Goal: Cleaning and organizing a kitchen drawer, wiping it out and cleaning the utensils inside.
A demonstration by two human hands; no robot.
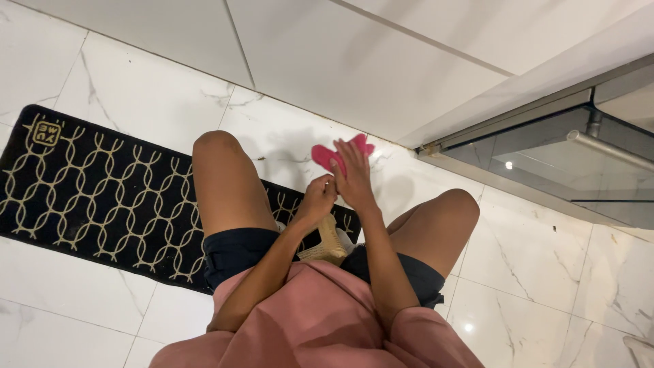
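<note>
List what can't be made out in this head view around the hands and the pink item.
- Pink cloth: partly covered by the right hand; its kind is unclear.
- Left hand: curled, its contents hidden.
- Woven basket: mostly blocked by both forearms.
- Black mat: its middle is hidden by the legs.

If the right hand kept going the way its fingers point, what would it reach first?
The right hand already lies against the bright pink cloth, so that comes first. Beyond it looks like bare white marble floor, then the white wall base, though depth is hard to judge.
</note>
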